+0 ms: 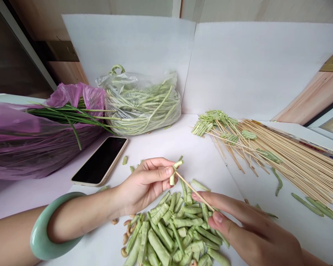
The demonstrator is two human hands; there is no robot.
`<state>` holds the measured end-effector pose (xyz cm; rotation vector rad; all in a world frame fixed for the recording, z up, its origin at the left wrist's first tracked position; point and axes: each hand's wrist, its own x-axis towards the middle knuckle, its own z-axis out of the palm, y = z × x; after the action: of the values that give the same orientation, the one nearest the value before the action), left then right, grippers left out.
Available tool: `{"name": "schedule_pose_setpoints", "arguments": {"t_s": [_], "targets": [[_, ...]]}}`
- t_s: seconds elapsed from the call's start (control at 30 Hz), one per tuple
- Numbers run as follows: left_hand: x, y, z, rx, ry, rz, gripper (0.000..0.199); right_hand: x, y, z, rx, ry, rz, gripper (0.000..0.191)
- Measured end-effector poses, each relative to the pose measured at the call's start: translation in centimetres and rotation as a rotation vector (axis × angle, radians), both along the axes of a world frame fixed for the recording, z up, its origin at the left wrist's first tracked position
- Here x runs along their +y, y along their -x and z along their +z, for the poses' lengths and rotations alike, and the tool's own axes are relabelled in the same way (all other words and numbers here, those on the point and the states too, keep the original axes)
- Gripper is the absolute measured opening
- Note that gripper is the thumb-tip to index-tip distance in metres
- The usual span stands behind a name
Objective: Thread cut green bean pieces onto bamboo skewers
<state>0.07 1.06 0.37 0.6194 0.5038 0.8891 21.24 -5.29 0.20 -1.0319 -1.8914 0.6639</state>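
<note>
My left hand, with a green bangle on its wrist, pinches cut pieces of green bean between thumb and fingers. From the lower right, my right hand grips a thin bamboo skewer between thumb and fingers. The skewer's far end meets the bean pieces at my left fingertips; whether its tip is inside them is hidden. Below both hands lies a heap of cut green bean pieces, with a few cashews along its left side.
A clear bag of long beans stands at the back, beside a purple bag with green stalks. A phone lies left. At right are many loose skewers and skewered bean pieces. White boards stand behind.
</note>
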Motion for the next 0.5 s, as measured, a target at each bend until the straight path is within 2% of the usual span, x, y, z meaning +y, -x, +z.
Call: {"name": "schedule_pose_setpoints", "arguments": {"t_s": [0.1,0.17,0.3,0.5], "targets": [[-0.1,0.0,-0.1,-0.049,0.022,-0.039,0.013,-0.1,0.7,0.9,-0.149,-0.256,0.054,0.05],[-0.2,0.1,-0.2,-0.061,0.019,-0.065,0.013,-0.1,0.8,1.4,-0.202,-0.3,0.065,0.052],[-0.3,0.1,0.0,-0.045,0.006,-0.08,0.011,-0.2,0.5,1.5,-0.236,-0.297,0.045,0.052],[-0.5,0.1,0.1,-0.002,0.008,-0.071,0.014,-0.9,0.9,-0.5,-0.067,-0.144,-0.061,0.027]]}}
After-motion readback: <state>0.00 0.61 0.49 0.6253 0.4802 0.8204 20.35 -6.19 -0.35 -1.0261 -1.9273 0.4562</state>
